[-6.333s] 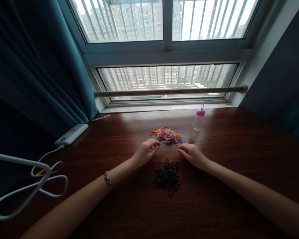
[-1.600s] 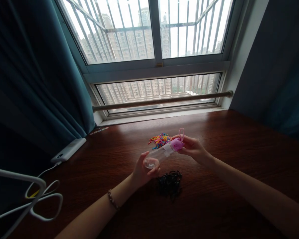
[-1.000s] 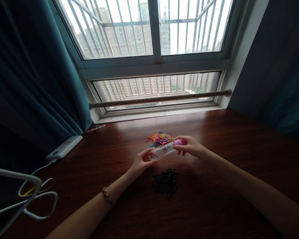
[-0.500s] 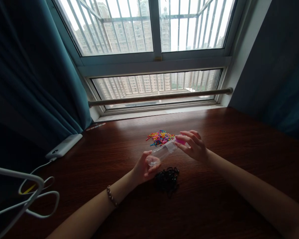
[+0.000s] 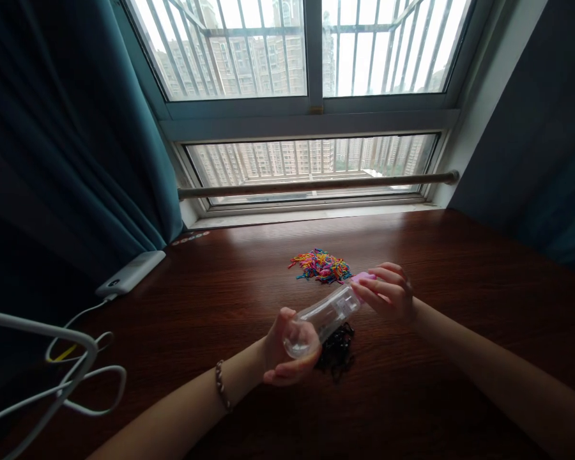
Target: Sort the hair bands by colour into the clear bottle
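Observation:
A clear plastic bottle (image 5: 328, 313) lies tilted between my hands, its base toward the lower left. My left hand (image 5: 292, 351) is wrapped round the base end. At the upper right end, the fingers of my right hand (image 5: 388, 291) are closed on the bottle's pink cap (image 5: 363, 278). Whether the cap is loose from the bottle I cannot tell. Behind the bottle is a pile of small, colourful rubber bands (image 5: 322, 266). A heap of black rubber bands (image 5: 338, 351) lies just below it, partly hidden by the bottle and my left hand.
The brown wooden table (image 5: 460, 275) reaches to the barred window. At the left stands a white power bank (image 5: 131, 275) with a white cable (image 5: 89, 313), beside a blue curtain (image 5: 138, 160). A thicker white tube (image 5: 52, 329) curves in at the lower left.
Both hands have shifted slightly right and lower in view with the bottle. More of the pink cap and of the colourful pile shows now. The whole view has also drifted a little.

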A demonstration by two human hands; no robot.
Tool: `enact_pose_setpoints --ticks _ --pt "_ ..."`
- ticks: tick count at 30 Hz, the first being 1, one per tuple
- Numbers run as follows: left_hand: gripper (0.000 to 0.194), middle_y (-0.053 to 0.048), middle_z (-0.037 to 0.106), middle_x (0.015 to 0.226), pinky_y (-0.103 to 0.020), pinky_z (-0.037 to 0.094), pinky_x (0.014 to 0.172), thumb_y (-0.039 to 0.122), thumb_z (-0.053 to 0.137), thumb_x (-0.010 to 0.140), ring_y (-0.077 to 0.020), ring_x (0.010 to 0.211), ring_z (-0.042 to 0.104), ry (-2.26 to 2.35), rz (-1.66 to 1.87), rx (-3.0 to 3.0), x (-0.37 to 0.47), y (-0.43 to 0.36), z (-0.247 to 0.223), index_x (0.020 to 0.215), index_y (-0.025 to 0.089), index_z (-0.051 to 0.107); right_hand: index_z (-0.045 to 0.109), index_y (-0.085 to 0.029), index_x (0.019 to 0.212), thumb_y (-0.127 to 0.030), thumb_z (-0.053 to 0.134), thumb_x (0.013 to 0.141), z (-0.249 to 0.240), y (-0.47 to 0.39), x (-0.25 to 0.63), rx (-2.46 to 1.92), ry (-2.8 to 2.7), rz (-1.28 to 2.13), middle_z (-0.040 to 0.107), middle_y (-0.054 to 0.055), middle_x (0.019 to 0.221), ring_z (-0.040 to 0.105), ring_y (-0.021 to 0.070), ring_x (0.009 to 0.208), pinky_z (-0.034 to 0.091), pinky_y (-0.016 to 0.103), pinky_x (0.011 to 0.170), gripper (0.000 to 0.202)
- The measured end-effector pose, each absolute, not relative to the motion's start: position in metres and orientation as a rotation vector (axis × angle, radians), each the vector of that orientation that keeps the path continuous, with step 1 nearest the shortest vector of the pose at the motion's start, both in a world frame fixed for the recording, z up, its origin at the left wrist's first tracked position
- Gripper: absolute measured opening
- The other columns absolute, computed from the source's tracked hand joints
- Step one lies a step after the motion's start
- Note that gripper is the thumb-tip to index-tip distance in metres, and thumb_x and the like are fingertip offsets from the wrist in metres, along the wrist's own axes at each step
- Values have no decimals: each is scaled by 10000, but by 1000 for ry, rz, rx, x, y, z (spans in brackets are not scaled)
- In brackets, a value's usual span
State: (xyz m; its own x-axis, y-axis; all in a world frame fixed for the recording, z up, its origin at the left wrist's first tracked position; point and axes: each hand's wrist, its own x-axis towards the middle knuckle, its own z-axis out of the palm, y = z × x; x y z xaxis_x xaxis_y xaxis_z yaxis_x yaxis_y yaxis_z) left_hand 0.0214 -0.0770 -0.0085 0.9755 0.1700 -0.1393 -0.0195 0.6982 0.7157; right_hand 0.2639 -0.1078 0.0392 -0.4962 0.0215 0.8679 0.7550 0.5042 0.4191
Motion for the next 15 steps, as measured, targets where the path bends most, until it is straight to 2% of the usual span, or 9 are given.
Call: enact_pose_setpoints --ticks 1,3,4,6,8,11,13,15 --pt "658 -69 479 329 -214 288 199 736 466 566 -139 213 413 109 -48 774 22 -79 -4 582 90 586 614 -300 927 -111 670 677 40 -109 263 -610 -1886 -1026 593 -15 770 547 139 790 480 277 730 318" --pt "663 -153 642 649 -254 431 312 596 608 533 -204 419 584 61 -188 756 26 -84 7 900 43 595 608 -302 937 -125 677 668 41 -112 261 -554 -1907 -949 583 -11 790 547 141 799 500 268 691 329" --pt "652 -163 649 818 -278 480 391 489 655 536 -220 529 625 86 -171 755 29 -87 12 1028 77 540 604 -308 945 -139 681 664 42 -113 261 -537 -1920 -917 583 -11 805 548 142 805 506 267 679 337" --pt "637 -142 591 1018 -314 513 504 351 696 536 -228 671 640 142 -27 803 35 -93 19 1099 157 467 601 -311 953 -162 693 655 44 -115 261 -518 -1947 -874 586 -12 826 553 142 810 512 269 672 345" --pt "564 -96 575 1006 -302 508 555 245 730 528 -203 704 630 221 158 926 39 -99 20 1024 178 473 605 -297 946 -160 700 646 46 -115 264 -515 -1978 -875 593 -12 828 560 145 821 513 269 681 343" --pt "421 -46 609 794 -241 473 561 156 743 533 -151 637 610 370 381 1096 42 -104 18 860 140 479 608 -277 947 -129 688 657 47 -112 268 -535 -2048 -946 607 -8 840 564 153 864 507 277 706 335" --pt "353 -57 631 707 -239 458 533 212 713 579 -159 587 608 392 434 1073 42 -105 17 823 130 472 604 -264 958 -116 669 677 45 -109 271 -560 -2071 -965 611 0 856 563 155 874 504 284 709 324" --pt "318 -89 647 670 -242 438 471 342 626 648 -172 521 599 335 377 952 40 -103 19 828 116 492 598 -247 957 -107 657 688 41 -106 273 -575 -2066 -951 605 7 854 563 150 863 504 278 698 309"
